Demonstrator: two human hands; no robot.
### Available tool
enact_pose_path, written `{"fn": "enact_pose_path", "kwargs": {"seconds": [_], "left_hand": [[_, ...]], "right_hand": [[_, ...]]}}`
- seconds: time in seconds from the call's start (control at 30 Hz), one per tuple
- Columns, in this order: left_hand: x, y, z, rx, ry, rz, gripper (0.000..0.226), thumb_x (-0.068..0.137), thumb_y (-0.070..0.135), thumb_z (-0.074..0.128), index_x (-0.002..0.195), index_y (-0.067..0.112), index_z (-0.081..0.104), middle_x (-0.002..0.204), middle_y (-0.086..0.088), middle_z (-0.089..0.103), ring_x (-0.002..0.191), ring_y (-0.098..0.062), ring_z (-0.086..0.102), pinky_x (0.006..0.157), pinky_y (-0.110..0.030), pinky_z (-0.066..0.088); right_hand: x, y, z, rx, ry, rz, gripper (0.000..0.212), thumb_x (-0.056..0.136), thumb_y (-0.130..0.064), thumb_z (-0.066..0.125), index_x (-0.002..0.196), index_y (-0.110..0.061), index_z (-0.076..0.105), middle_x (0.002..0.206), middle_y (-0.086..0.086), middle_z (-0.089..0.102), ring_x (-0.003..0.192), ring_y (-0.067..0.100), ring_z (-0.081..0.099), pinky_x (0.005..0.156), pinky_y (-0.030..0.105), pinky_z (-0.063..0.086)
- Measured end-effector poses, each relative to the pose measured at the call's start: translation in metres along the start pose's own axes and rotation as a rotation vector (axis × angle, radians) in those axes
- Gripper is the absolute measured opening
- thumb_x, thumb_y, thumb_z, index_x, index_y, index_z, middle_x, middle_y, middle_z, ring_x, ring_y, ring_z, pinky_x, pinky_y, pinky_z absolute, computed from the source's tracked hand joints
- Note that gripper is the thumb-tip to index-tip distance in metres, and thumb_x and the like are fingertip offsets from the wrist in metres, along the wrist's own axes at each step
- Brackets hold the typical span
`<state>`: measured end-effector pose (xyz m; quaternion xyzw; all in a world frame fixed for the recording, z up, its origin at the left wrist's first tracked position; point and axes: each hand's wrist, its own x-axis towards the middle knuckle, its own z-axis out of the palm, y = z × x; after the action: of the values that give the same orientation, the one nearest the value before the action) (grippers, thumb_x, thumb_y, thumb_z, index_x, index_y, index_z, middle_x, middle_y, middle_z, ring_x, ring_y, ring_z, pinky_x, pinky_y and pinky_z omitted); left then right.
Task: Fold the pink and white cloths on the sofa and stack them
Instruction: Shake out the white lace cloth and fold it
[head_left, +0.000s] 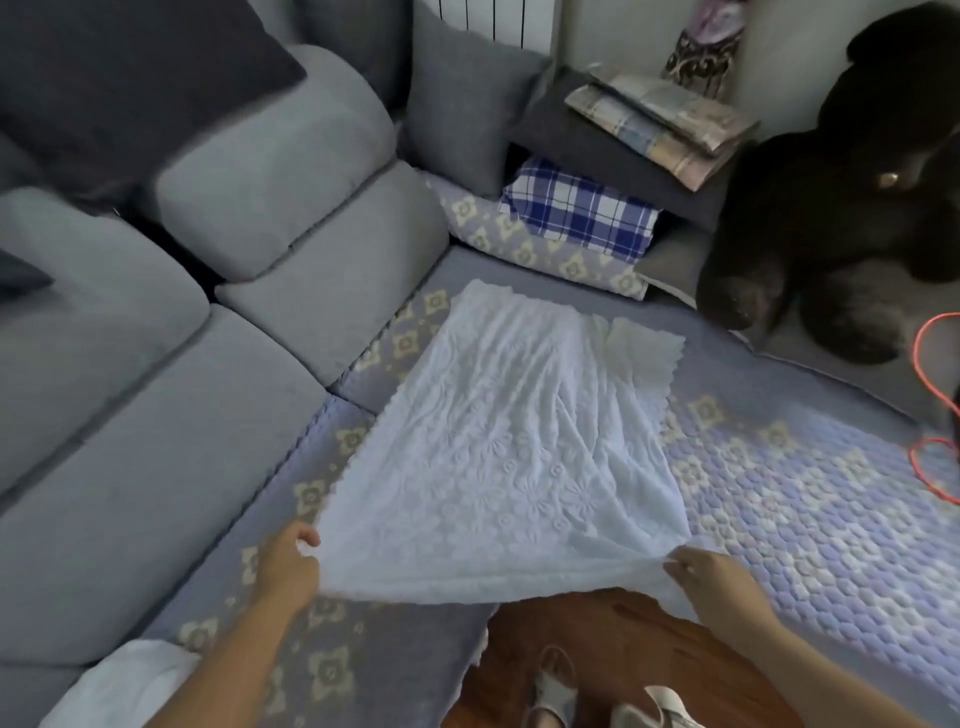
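Nearest, the left hand and right hand each pinch a near corner of the white embossed lace-edged cloth, arms reaching forward from either side. The cloth lies spread over the quilted lilac sofa cover, its far right corner turned back on itself. To fold it well, I would lift both corners together, keep the near edge taut, and carry it evenly to the far edge so the scalloped borders meet. A pale bundle sits by the left forearm; it may be the pink cloth, though the dim light leaves its colour uncertain.
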<state>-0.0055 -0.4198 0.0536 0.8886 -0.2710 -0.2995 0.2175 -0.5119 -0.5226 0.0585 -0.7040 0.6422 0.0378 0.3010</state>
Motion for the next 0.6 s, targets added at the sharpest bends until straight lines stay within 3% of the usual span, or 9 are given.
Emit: {"fn": "enact_pose_path", "kwargs": {"seconds": [0.1,0.23,0.3,0.37,0.43,0.5,0.57,0.6], "left_hand": [[0.005,-0.005,-0.001,0.156,-0.038,0.047,0.040,0.073,-0.023,0.033,0.077,0.013,0.050,0.106,-0.021,0.053,0.073,-0.029,0.046,0.056,-0.031,0.036],[0.006,-0.019,-0.009,0.477,-0.045,0.174,0.035,0.073,-0.017,0.043,0.074,0.018,0.045,0.114,-0.012,0.046,0.093,-0.028,0.042,0.084,-0.042,0.046],[0.009,-0.024,-0.010,0.480,-0.005,0.166,0.033,0.082,-0.011,0.043,0.095,0.017,0.053,0.132,-0.011,0.040,0.113,-0.031,0.039,0.098,-0.045,0.042],[0.024,-0.031,-0.013,0.372,-0.025,-0.002,0.046,0.092,-0.005,0.037,0.132,0.016,0.048,0.150,-0.018,0.030,0.129,-0.038,0.038,0.103,-0.048,0.044],[0.043,-0.046,-0.018,0.171,-0.115,-0.323,0.055,0.099,0.002,0.039,0.151,0.018,0.033,0.149,-0.021,0.035,0.122,-0.045,0.048,0.080,-0.050,0.057],[0.055,-0.069,-0.028,-0.083,-0.251,-0.527,0.043,0.100,0.006,0.046,0.142,0.017,0.044,0.131,-0.022,0.054,0.102,-0.044,0.060,0.059,-0.047,0.058],[0.048,-0.078,-0.047,-0.138,-0.404,-0.564,0.026,0.100,0.002,0.048,0.123,0.010,0.059,0.093,-0.018,0.065,0.070,-0.028,0.064,0.046,-0.027,0.051],[0.039,-0.075,-0.058,-0.136,-0.487,-0.542,0.024,0.101,-0.001,0.044,0.115,0.009,0.061,0.077,-0.014,0.062,0.054,-0.018,0.057,0.039,-0.018,0.042]], "right_hand": [[-0.009,0.006,0.006,-0.071,-0.009,-0.064,0.013,0.102,-0.034,0.054,0.097,-0.033,0.066,0.093,-0.017,0.064,0.079,0.003,0.056,0.064,0.015,0.042],[-0.023,0.010,0.017,-0.229,-0.004,-0.158,0.017,0.100,-0.034,0.057,0.109,-0.031,0.071,0.109,-0.013,0.070,0.093,0.010,0.068,0.072,0.019,0.048],[-0.032,0.007,0.024,-0.306,0.055,-0.209,0.015,0.096,-0.029,0.064,0.108,-0.029,0.074,0.106,-0.012,0.072,0.089,0.013,0.071,0.069,0.023,0.052],[-0.042,0.001,0.030,-0.322,0.132,-0.217,0.011,0.089,-0.022,0.074,0.099,-0.028,0.074,0.094,-0.009,0.073,0.076,0.016,0.072,0.059,0.026,0.050],[-0.050,-0.006,0.037,-0.342,0.199,-0.227,0.017,0.081,-0.016,0.081,0.094,-0.025,0.073,0.085,-0.005,0.072,0.069,0.021,0.070,0.053,0.029,0.050],[-0.056,-0.011,0.043,-0.367,0.267,-0.251,0.024,0.074,-0.010,0.085,0.092,-0.019,0.072,0.080,-0.002,0.069,0.064,0.026,0.068,0.050,0.031,0.049],[-0.062,-0.014,0.048,-0.387,0.312,-0.271,0.030,0.067,-0.006,0.087,0.091,-0.015,0.070,0.076,0.001,0.066,0.060,0.030,0.066,0.047,0.032,0.047],[-0.065,-0.014,0.050,-0.394,0.321,-0.282,0.032,0.064,-0.005,0.088,0.091,-0.013,0.070,0.075,0.002,0.065,0.059,0.031,0.065,0.047,0.033,0.047]]}}
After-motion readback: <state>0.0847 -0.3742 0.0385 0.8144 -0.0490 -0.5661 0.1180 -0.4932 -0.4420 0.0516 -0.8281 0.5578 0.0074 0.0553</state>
